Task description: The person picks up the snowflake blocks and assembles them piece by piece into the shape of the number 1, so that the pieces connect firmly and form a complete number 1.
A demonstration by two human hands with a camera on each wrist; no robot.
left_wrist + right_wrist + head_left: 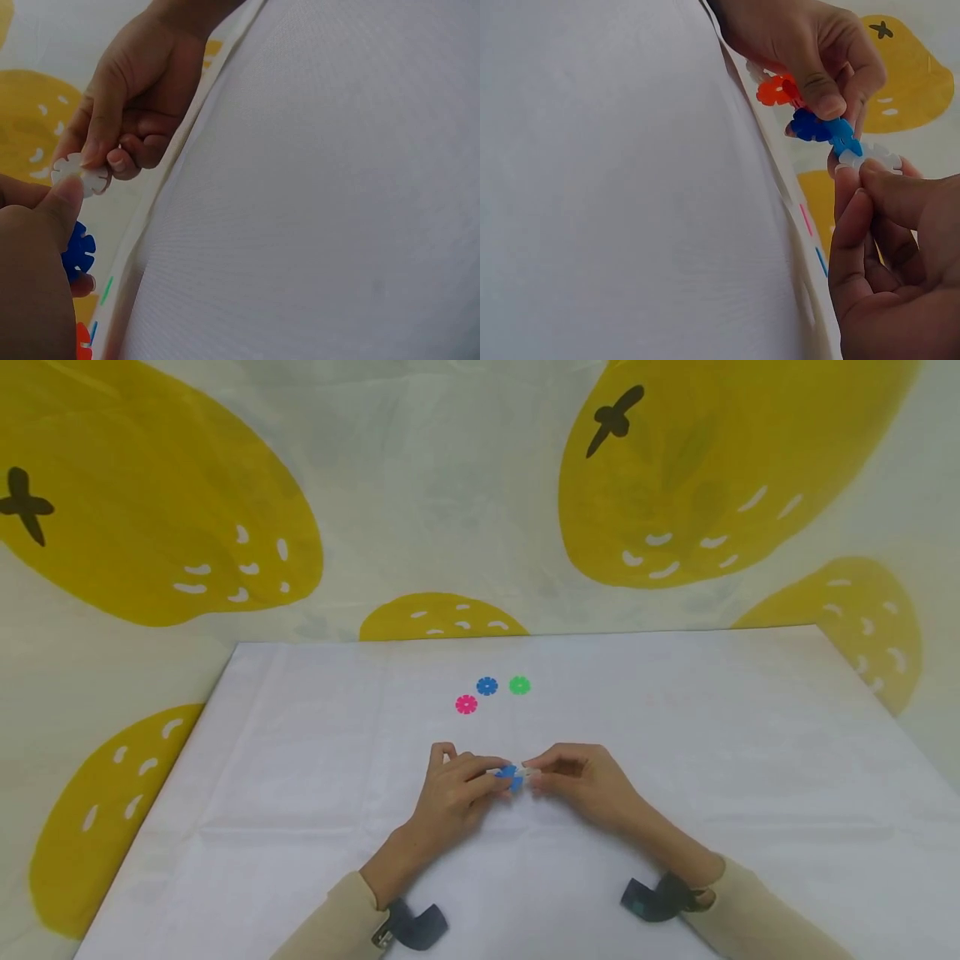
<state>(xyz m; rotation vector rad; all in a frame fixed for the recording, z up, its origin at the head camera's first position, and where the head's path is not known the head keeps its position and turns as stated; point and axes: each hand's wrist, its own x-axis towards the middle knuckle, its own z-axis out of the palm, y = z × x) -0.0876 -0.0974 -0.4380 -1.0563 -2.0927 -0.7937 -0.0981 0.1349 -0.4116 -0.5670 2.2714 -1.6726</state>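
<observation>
My left hand pinches a short chain of notched plastic snowflake discs between thumb and fingers. In the right wrist view the chain shows a light blue disc, a dark blue disc and an orange disc, with a whitish one behind. My right hand pinches a white disc by its edge. This white disc meets the light blue disc at the chain's end. In the left wrist view, the left thumb overlaps the white disc. Fingers partly hide the chain.
Beyond the hands, a pink disc, a blue disc and a green disc lie flat on the white table. A curtain with yellow fruit prints hangs behind the table's far edge.
</observation>
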